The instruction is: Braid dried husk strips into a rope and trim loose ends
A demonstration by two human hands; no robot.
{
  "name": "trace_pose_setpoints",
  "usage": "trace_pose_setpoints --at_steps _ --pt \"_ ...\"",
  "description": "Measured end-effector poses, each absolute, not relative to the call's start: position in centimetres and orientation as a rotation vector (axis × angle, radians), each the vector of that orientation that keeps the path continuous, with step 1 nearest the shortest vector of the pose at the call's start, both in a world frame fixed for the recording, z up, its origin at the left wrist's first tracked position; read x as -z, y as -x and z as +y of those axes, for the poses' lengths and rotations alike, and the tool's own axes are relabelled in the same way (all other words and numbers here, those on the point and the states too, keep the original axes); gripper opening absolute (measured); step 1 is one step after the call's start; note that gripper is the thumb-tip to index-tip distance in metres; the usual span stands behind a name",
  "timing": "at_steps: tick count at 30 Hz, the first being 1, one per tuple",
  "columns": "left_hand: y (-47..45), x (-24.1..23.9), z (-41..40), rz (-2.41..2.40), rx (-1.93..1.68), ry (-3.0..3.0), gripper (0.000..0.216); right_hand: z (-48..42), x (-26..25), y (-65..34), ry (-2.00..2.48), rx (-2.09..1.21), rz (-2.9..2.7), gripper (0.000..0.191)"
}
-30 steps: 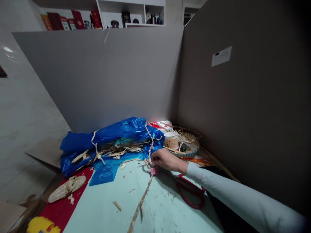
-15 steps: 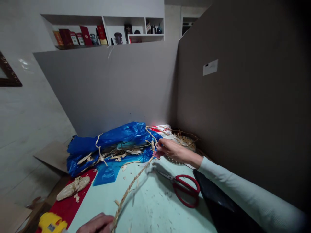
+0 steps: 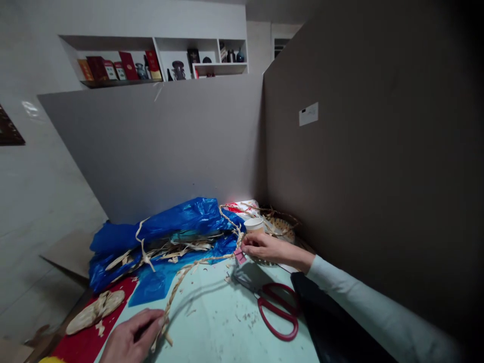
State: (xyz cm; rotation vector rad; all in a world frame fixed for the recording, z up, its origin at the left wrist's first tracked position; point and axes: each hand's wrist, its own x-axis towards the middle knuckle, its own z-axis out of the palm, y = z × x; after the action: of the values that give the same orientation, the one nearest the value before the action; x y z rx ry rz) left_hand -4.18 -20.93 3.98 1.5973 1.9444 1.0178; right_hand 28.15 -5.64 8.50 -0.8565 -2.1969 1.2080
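Note:
A braided straw rope (image 3: 174, 292) runs in a slack curve between my two hands. My left hand (image 3: 132, 334), at the near left, pinches its lower part between thumb and fingers. Farther off, my right hand (image 3: 266, 249) is closed on the rope beside a pink clip (image 3: 240, 255), which sits on the braid. Beyond that hand, the rope goes on towards the back over the blue plastic. Red-handled scissors (image 3: 278, 310) lie on the pale green tabletop (image 3: 223, 312), below my right hand, their blades partly in shadow.
A blue plastic bag (image 3: 181, 219) with loose straw (image 3: 185, 245) lies at the back. A woven straw sole (image 3: 96, 311) rests on red cloth (image 3: 81, 340) at left. A paper cup (image 3: 253, 224) and a basket (image 3: 283, 229) stand behind my right hand. Grey panels (image 3: 170, 146) enclose the back and right.
The rope between my hands has gone from nearly straight to slack, bowing leftward. My left hand has come farther into view. The pink clip shows more fully, and the whole view has shifted slightly.

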Motion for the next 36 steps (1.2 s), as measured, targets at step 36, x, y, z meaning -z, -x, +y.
trace_pose_setpoints --at_steps 36 --pt "0.7 -4.9 -19.4 1.803 -1.267 -1.398 0.025 -10.8 -9.0 -27.2 0.983 -0.863 -2.333 0.031"
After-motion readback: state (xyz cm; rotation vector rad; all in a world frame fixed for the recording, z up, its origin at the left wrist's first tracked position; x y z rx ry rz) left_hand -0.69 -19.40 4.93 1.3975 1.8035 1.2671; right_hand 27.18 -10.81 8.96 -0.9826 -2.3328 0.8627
